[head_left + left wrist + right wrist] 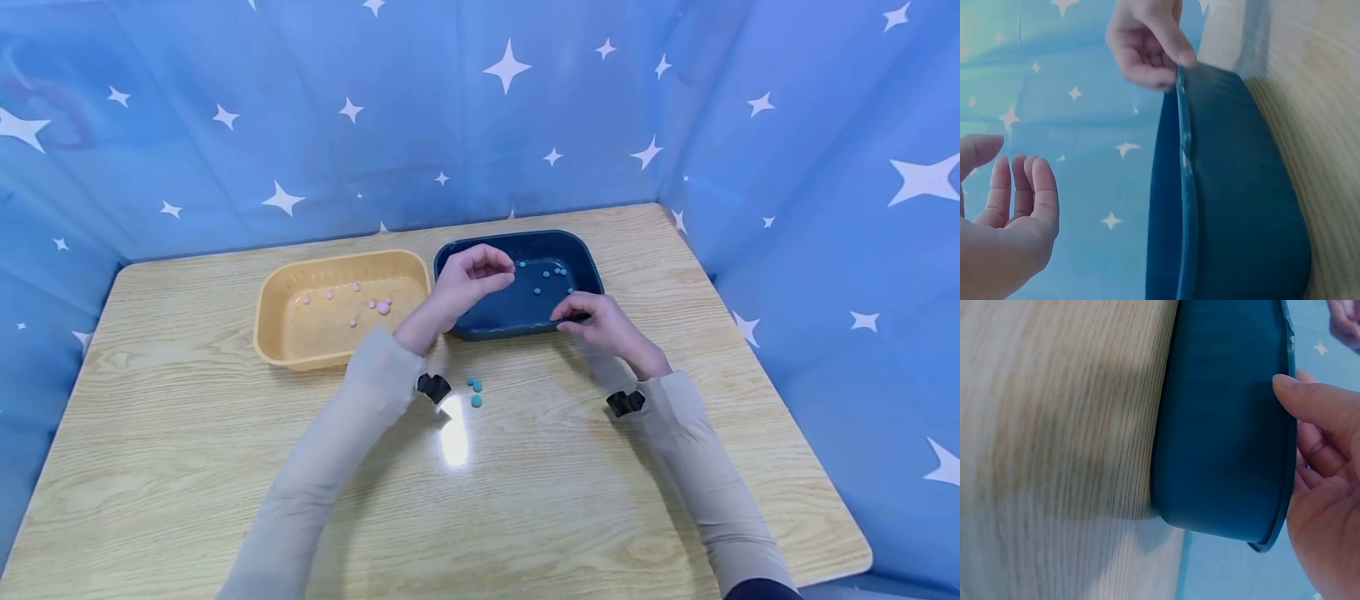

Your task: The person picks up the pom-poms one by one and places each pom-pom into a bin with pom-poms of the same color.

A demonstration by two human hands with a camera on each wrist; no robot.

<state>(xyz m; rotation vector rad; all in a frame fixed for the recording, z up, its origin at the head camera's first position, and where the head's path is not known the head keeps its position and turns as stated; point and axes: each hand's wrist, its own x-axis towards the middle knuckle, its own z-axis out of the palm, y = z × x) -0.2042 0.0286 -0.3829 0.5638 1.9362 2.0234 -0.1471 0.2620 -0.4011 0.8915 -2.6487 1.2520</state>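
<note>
A dark blue plastic tub stands at the back of the table with several small blue-green balls on its floor. My right hand grips the tub's front rim near its right corner. In the right wrist view its thumb lies on the outer wall, and the fingers go over the rim to the inside. Above the tub's left part hangs my left hand, thumb and fingers bent but apart. The left wrist view shows nothing between its fingers.
Left of the dark tub stands a yellow tub with several pink balls in it. On the wooden table, in front of the dark tub, lie three blue-green balls. A blue star-patterned curtain encloses the table's back and sides.
</note>
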